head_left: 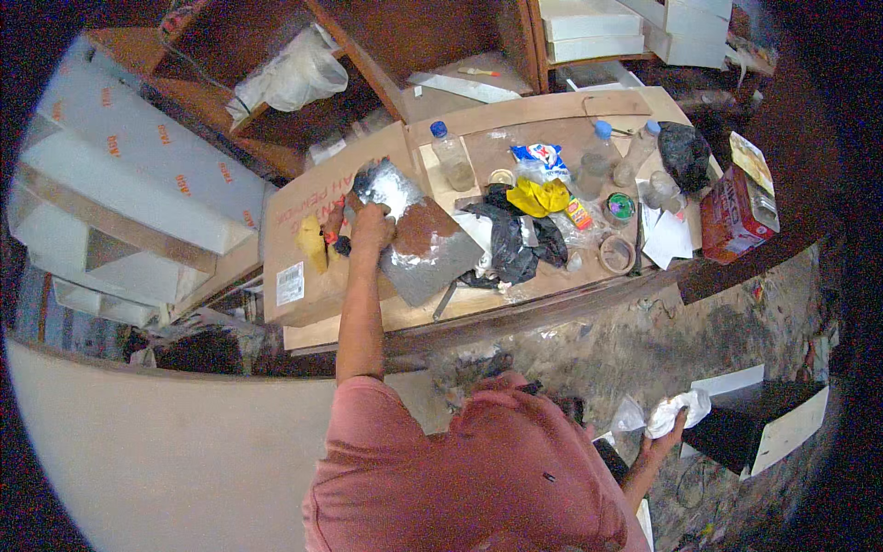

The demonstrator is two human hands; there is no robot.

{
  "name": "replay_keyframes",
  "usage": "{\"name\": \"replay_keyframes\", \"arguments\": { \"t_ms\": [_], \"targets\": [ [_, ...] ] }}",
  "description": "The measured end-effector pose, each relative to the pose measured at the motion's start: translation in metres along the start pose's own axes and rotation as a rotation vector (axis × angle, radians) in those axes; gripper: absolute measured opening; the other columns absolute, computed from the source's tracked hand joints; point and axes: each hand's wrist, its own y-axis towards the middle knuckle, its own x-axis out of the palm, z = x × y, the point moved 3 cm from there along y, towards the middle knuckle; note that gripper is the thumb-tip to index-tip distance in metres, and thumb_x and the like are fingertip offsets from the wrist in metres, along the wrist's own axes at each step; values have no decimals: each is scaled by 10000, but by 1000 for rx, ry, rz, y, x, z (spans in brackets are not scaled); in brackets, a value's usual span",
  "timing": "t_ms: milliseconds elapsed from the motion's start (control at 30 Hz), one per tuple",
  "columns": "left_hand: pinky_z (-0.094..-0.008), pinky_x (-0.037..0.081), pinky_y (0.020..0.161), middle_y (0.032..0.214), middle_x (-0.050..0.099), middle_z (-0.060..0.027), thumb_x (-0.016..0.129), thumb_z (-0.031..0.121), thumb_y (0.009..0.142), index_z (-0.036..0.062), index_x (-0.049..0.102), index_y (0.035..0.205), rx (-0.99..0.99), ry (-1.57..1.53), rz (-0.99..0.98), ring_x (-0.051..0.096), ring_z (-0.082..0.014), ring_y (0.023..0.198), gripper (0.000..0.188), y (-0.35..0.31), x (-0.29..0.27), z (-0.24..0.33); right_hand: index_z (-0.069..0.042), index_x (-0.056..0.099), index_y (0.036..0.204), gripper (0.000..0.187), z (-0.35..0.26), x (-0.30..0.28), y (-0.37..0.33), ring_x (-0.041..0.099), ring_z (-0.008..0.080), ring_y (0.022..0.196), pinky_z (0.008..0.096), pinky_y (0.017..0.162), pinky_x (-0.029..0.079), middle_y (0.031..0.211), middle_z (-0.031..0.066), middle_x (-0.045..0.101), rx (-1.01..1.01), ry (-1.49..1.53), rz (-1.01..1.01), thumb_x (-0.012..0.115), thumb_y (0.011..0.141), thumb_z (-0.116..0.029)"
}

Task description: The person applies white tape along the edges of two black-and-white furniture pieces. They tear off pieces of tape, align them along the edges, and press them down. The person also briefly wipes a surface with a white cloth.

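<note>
My left hand (372,228) reaches up to the wooden workbench (478,304) and grips the left edge of a grey, shiny sheet (432,258) with a brown patch on it. The sheet lies tilted across a cardboard piece (299,248). A yellow object (312,243) and a small dark thing with a red part (337,239) lie just left of that hand. Low at the right, away from the bench, my right hand (655,448) holds a crumpled white cloth (679,408) with some clear plastic (628,416) beside it.
The bench carries clear plastic bottles (452,156), black plastic bags (511,241), a yellow bag (539,197), tape rolls (615,254), papers (668,237) and a red tin (731,219). White boards (138,166) lean at left. A dark box (754,425) stands on the dirty floor.
</note>
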Motion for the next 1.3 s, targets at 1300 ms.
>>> {"name": "replay_keyframes", "arguments": {
  "t_ms": [1300],
  "targets": [
    [-417,448,1020,1199,656,-150,712,99,812,50,680,1152,854,-724,-218,595,-326,1154,345,-181,21,312,-9,522,1294,534,-14,91,-74,692,241,960,389,854,576,1104,110,677,-269,-302,30,741,814,-83]
  ]
}}
